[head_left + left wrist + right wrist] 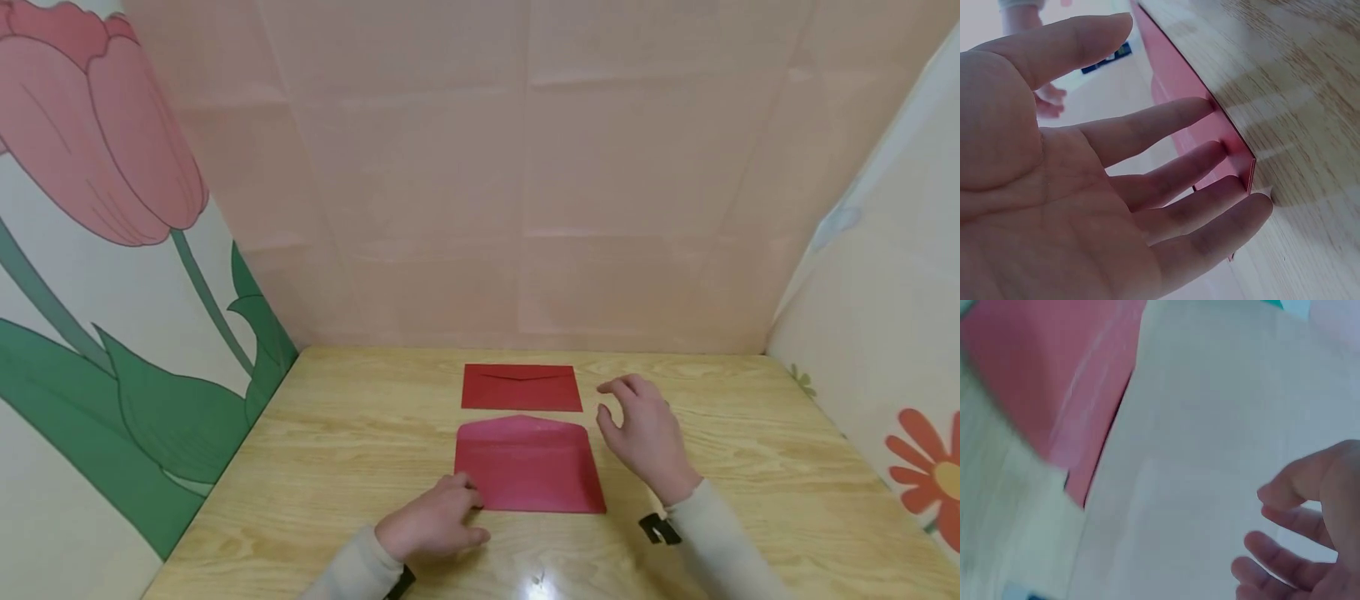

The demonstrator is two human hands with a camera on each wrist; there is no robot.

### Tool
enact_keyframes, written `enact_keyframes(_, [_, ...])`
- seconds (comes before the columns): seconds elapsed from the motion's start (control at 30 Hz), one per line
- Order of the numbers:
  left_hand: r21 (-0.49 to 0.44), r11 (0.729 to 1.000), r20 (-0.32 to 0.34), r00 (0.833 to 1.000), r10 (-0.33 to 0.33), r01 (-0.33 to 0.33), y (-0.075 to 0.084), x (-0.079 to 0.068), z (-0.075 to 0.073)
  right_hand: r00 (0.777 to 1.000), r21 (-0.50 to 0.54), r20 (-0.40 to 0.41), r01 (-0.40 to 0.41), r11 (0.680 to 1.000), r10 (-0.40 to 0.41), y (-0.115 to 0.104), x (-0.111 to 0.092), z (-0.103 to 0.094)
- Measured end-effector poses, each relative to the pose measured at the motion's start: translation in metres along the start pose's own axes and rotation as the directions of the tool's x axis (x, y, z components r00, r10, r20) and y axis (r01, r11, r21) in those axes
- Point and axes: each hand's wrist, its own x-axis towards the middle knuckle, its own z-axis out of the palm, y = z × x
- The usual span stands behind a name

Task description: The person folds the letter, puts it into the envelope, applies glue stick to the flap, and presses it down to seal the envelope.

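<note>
A pink-red envelope (528, 475) lies on the table, its flap unfolded toward the far side. Just beyond it is a darker red envelope (521, 393) with its flap folded down. My left hand (435, 521) is at the near left corner of the pink-red envelope. In the left wrist view, extended fingertips of that hand touch the envelope (1175, 69), and the thumb stands apart from it. To the right of both envelopes, my right hand (647, 433) hovers with loosely bent fingers and holds nothing, as the right wrist view also shows.
The envelopes lie on a wood-grain table (337, 442). A pinkish-beige sheet (525, 208) rises behind it. A tulip-printed panel (112, 333) borders the left side, and a flower-printed panel (885, 292) the right.
</note>
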Motion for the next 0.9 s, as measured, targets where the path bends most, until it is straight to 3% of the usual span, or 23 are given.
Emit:
enact_keyframes(0.13, [0.003,1.000,0.001,1.000,-0.002,0.002,0.000,0.000,-0.001,0.996,-0.029,-0.081,-0.033,0.999,0.030,0.017,-0.004,-0.009])
enact_keyframes(0.33, [-0.020,1.000,0.016,1.000,-0.006,0.006,-0.001,0.001,-0.001,0.993,-0.047,-0.094,-0.069,0.997,0.064,0.028,-0.013,-0.009])
enact_keyframes(0.53, [-0.040,0.999,0.020,1.000,-0.007,0.007,-0.001,0.001,-0.002,0.974,-0.075,-0.114,-0.203,0.976,0.194,0.035,-0.018,-0.011])
enact_keyframes(0.63, [-0.054,0.998,0.018,1.000,-0.013,0.014,0.000,0.000,-0.003,0.959,-0.095,-0.055,-0.282,0.955,0.278,0.040,-0.021,-0.012])
enact_keyframes(0.73, [-0.068,0.997,0.017,1.000,-0.024,0.025,0.001,-0.001,-0.003,0.930,-0.110,0.054,-0.357,0.927,0.365,0.045,-0.023,-0.014])
enact_keyframes(0.9, [-0.085,0.995,0.017,0.999,-0.044,0.046,0.001,-0.001,-0.002,0.840,-0.115,0.262,-0.462,0.880,0.475,0.053,-0.027,-0.014])
